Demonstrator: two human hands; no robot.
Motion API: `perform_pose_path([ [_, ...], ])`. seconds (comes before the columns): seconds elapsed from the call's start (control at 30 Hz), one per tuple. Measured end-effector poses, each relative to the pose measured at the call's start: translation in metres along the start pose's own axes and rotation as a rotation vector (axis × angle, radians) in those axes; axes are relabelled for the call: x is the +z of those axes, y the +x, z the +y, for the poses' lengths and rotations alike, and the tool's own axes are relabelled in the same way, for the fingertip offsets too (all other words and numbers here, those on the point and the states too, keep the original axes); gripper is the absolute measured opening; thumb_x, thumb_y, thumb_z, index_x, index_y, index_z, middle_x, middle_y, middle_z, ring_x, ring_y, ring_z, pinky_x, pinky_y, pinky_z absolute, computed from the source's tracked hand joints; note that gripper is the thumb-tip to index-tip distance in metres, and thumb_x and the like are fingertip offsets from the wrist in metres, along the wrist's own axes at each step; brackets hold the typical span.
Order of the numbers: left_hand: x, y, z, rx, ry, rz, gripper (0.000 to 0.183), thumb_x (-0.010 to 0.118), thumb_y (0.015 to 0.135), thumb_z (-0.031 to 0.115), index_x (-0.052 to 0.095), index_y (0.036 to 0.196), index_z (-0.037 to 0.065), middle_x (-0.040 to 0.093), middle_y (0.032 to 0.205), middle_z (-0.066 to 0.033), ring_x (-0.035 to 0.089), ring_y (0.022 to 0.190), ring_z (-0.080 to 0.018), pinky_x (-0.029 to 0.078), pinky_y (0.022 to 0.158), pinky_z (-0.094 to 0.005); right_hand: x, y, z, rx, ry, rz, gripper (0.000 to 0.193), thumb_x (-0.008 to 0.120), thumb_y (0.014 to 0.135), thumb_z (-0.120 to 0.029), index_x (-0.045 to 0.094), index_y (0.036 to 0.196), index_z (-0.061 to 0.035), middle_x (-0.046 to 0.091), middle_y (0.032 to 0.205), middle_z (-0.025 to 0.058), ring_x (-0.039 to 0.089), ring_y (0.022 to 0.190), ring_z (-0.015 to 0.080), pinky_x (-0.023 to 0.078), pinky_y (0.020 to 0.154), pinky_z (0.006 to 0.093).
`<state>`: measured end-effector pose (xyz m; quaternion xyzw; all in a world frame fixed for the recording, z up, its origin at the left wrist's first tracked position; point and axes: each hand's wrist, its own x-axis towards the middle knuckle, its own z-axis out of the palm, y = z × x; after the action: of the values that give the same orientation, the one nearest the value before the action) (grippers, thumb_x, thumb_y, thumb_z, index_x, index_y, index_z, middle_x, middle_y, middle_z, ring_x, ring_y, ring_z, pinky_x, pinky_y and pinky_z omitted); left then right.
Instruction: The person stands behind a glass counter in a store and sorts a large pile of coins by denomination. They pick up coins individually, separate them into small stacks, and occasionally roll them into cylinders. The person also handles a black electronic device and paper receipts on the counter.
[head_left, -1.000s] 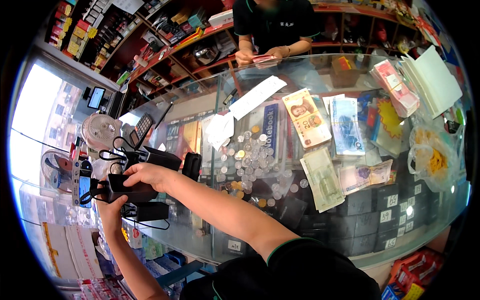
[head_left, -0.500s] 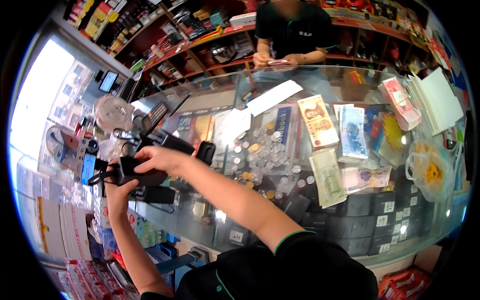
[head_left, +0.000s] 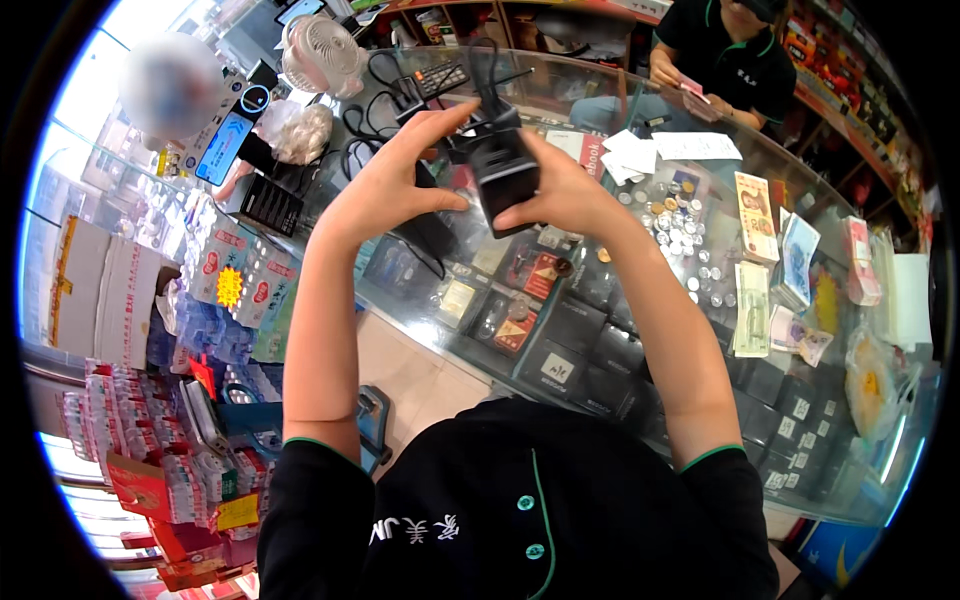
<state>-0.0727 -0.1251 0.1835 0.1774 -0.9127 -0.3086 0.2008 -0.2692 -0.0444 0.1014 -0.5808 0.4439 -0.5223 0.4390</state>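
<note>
Above the left part of the glass counter [head_left: 480, 340], my right hand [head_left: 575, 190] grips a black box-shaped device [head_left: 503, 165] with a cord. Its thumb lies along the device's lower edge; its exact kind I cannot make out. My left hand [head_left: 385, 185] is spread beside it, thumb held apart and fingertips reaching the device's upper end. Whether those fingertips press on it is hard to see. Beneath my left hand, another black box-like item [head_left: 425, 225] rests on the counter with a thin cable.
Coins [head_left: 675, 220] and banknotes [head_left: 757, 220] lie on the glass to the right, near white papers [head_left: 700, 147]. A fan [head_left: 322, 55] and a lit blue screen [head_left: 222, 148] stand at the left. Across the counter, a person [head_left: 725, 65] holds notes. Stocked racks [head_left: 170, 470] fill the lower left.
My view has turned left, so the counter appears further right. The black device has been raised and turned upright in my right hand; my left hand has loosened from around it.
</note>
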Motion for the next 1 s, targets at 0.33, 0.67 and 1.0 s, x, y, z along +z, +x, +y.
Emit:
perform_pose_path([
  [0.33, 0.007, -0.132, -0.051, 0.040, -0.005, 0.903, 0.021, 0.057, 0.081, -0.010, 0.063, 0.100, -0.002, 0.059, 0.106, -0.0131, 0.057, 0.097, -0.0214, 0.045, 0.086, -0.0294, 0.082, -0.013, 0.022, 0.146, -0.379, 0.496, 0.057, 0.082, 0.061, -0.003, 0.050, 0.109, -0.0038, 0.065, 0.097, 0.0107, 0.064, 0.094, 0.0211, 0.051, 0.078, 0.0324],
  [0.67, 0.029, -0.167, -0.122, -0.138, -0.237, 0.902, 0.016, 0.051, 0.087, -0.011, 0.059, 0.097, -0.002, 0.057, 0.101, -0.0115, 0.057, 0.086, -0.0165, 0.046, 0.076, -0.0249, 0.122, 0.000, 0.029, 0.243, -0.493, 0.736, 0.055, 0.085, 0.061, -0.010, 0.049, 0.101, -0.0023, 0.067, 0.097, 0.0110, 0.064, 0.094, 0.0237, 0.049, 0.079, 0.0337],
  [1.0, 0.048, -0.163, -0.165, -0.108, -0.298, 0.754, 0.021, 0.055, 0.080, -0.014, 0.060, 0.096, -0.002, 0.060, 0.094, -0.0137, 0.058, 0.079, -0.0211, 0.048, 0.069, -0.0277, 0.132, 0.005, 0.048, 0.178, -0.354, 0.897, 0.054, 0.085, 0.064, -0.008, 0.050, 0.104, -0.0038, 0.064, 0.096, 0.0071, 0.062, 0.090, 0.0180, 0.049, 0.078, 0.0312],
])
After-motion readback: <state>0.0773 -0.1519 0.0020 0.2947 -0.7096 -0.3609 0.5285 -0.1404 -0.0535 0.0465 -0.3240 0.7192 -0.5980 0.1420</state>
